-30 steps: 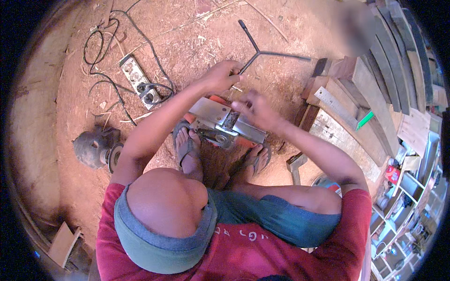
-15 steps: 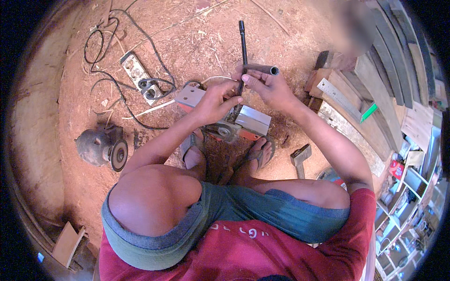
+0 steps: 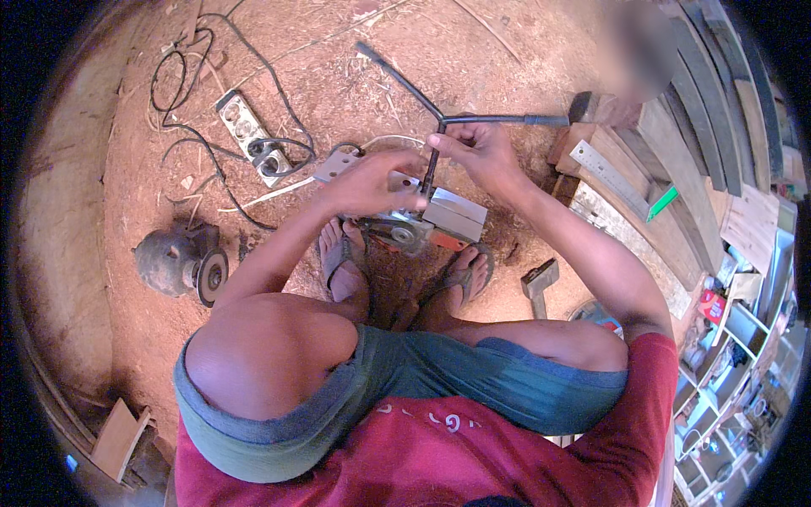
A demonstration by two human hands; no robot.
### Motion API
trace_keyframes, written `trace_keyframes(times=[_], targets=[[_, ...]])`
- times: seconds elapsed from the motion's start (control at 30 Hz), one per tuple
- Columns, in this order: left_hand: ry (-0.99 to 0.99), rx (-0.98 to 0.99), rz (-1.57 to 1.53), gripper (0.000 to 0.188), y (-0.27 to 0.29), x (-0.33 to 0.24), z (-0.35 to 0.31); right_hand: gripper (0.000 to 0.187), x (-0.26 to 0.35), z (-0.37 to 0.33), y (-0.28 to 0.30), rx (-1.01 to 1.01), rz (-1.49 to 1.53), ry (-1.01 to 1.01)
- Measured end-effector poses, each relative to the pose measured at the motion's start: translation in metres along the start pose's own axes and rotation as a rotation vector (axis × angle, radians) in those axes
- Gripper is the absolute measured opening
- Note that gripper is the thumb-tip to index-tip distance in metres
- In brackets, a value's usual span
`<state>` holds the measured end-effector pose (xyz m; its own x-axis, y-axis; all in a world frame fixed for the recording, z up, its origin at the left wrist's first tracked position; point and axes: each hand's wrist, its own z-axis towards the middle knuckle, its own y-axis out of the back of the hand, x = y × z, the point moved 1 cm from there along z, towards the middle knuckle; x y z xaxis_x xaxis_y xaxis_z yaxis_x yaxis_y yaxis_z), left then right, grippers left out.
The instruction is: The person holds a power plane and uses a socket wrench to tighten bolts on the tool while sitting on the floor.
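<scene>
A black Y-shaped socket wrench (image 3: 411, 93) stands over an upturned electric planer (image 3: 456, 218) with an orange body and silver sole plates, on the ground between my feet. The wrench's lower leg reaches down to the pulley side of the planer; its tip is hard to make out. My right hand (image 3: 480, 152) grips the wrench close to its hub, thumb on the near side. Beside the lower leg, my left hand (image 3: 372, 184) has its fingers and thumb apart, with the leg just past the fingertips.
A bench grinder (image 3: 173, 262) sits at left. Beyond it lie a power strip (image 3: 249, 135) and looping black cable (image 3: 279, 80). A hammer-like tool (image 3: 538, 283) lies by my right foot. Timber boards (image 3: 659, 160) with a steel ruler (image 3: 604, 169) and green object (image 3: 663, 203) are at right.
The wrench has turned about its lower leg, so its two upper arms now point far left and right. My left hand has loosened from the leg and shifted left.
</scene>
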<state>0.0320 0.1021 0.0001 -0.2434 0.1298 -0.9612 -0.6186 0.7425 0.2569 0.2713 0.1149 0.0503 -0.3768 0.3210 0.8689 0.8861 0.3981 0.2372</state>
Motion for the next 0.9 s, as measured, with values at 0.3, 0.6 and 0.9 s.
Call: trace_keyframes(times=[0.3,0.6,0.9], targets=[[0.055,0.126,0.370,0.100,0.009,0.001,-0.019,0.036,-0.016,0.001,-0.010,0.192,0.381,0.129],[0.045,0.098,0.364,0.100,0.008,-0.002,-0.018,0.033,-0.012,0.011,0.000,0.109,-0.167,-0.102],[0.051,0.094,0.376,0.099,0.010,-0.006,-0.020,0.024,-0.021,0.004,-0.004,0.227,0.219,0.242]])
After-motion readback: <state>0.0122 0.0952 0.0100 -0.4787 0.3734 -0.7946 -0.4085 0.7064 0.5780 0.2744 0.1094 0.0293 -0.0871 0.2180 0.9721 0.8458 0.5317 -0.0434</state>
